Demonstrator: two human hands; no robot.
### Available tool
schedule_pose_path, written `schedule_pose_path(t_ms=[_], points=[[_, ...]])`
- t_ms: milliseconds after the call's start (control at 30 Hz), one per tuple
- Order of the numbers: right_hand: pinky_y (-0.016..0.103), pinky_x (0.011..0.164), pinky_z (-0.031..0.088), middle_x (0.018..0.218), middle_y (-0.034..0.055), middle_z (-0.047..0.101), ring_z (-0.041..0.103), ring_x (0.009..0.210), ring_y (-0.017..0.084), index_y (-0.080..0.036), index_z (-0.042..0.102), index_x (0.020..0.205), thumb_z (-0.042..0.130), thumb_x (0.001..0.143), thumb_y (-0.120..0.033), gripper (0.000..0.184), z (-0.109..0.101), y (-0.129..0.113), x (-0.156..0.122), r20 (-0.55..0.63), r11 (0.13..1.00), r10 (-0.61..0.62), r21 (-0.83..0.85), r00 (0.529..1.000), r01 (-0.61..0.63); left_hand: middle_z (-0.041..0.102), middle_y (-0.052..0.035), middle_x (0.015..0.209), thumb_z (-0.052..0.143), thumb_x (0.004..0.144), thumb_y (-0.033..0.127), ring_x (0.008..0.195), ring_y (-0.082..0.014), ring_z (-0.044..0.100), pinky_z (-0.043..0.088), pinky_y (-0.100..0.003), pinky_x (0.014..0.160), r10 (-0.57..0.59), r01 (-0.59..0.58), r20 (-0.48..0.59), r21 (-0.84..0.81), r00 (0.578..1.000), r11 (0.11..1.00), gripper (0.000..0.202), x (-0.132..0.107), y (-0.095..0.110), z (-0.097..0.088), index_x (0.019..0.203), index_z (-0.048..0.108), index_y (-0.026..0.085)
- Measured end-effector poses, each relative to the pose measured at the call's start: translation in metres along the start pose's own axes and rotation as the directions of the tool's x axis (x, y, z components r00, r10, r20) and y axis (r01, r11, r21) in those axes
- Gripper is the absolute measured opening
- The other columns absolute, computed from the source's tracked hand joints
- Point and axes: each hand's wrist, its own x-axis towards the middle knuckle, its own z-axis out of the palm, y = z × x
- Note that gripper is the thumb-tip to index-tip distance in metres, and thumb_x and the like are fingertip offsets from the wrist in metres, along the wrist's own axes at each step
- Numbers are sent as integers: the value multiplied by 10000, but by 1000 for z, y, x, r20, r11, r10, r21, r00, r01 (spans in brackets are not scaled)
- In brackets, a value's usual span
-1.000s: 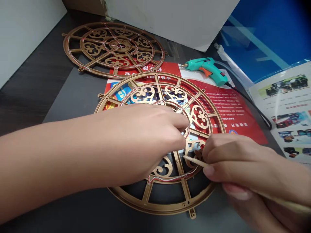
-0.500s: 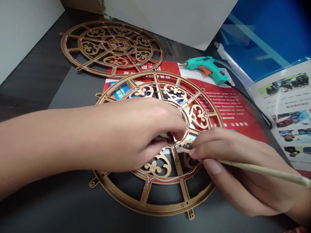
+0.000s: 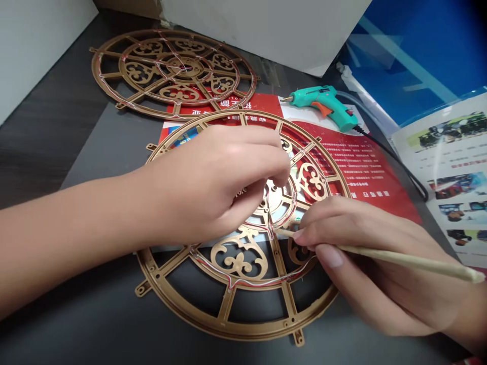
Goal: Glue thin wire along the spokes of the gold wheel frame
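A round gold openwork frame (image 3: 253,332) with scrollwork lies on the dark table, and red and white wire (image 3: 258,282) runs along its rings. My left hand (image 3: 224,177) is closed over the frame's hub, its thumb and fingers pinched on a thin wire that leads down toward the inner ring. The fingertips are partly hidden. Between the thumb and fingers of my right hand (image 3: 365,258) is a thin wooden stick (image 3: 407,263). Its tip touches or nearly touches the wire where a spoke meets the inner ring.
A second gold frame (image 3: 173,101) with wires lies behind. A teal hot glue gun (image 3: 323,104) rests on a red printed sheet (image 3: 361,162), its black cord (image 3: 399,165) running right. A white box (image 3: 262,30) stands at the back, and a picture sheet (image 3: 456,167) at right.
My left hand has lifted up and away from the inner ring toward the hub, uncovering more scrollwork and wire below. My right hand and the stick's tip stay almost in place.
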Motion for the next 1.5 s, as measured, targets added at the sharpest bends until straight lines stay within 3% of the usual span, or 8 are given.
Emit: schedule_pose_path(t_ms=[100,367,533,733,1200,1367,1500], points=[[249,813,668,973,60,793,782,930,161,-176,679,1152,637,1002,-88,179,1,-1,1,0,1000,-6,9,1000,6,740,-40,1039,486,979,85,928,-194,689,526,-339,822,50,-48,-43,44,998,998,266,-2,-7,11,1027,710,220],[261,786,667,972,75,796,784,938,168,-186,668,1111,592,1017,-75,164,4,-1,2,21,999,1,36,1000,-2,731,-90,1074,434,1038,170,1025,-262,681,529,-413,891,24,-31,63,113,998,993,296,-3,-6,17,1001,722,230],[219,825,652,970,76,788,772,946,143,-159,672,1087,596,1024,-72,132,5,0,2,7,999,2,45,1000,-2,725,-86,1146,500,1058,242,1090,-268,661,522,-434,969,-24,25,79,-7,997,1000,250,-3,0,13,1057,749,228],[229,787,655,942,79,786,777,889,158,-168,685,1053,621,998,-69,130,5,0,4,-15,997,-16,77,1000,17,676,-58,1239,709,979,372,1180,-284,608,517,-441,1033,-129,146,118,-148,985,978,187,-4,0,14,1135,761,284],[185,859,635,947,97,776,758,902,135,-124,693,1053,620,998,-59,112,7,2,5,-4,996,-29,84,1000,30,699,-39,1193,664,975,281,1205,-279,601,474,-430,1033,-217,257,210,-185,953,949,169,4,0,9,1079,798,277],[196,825,639,946,97,777,766,904,144,-133,692,1061,620,988,-52,130,4,1,5,-1,996,-31,79,1000,30,712,-29,1172,582,1014,227,1213,-260,607,457,-427,1067,-224,265,200,-209,954,941,228,6,-5,14,1047,802,275],[203,813,641,936,100,776,765,900,147,-130,692,1061,613,981,-44,141,6,1,5,-8,996,-38,85,999,38,735,-18,1140,510,1049,216,1171,-231,628,459,-409,1072,-189,214,119,-261,975,941,289,3,-9,18,1043,792,277]])
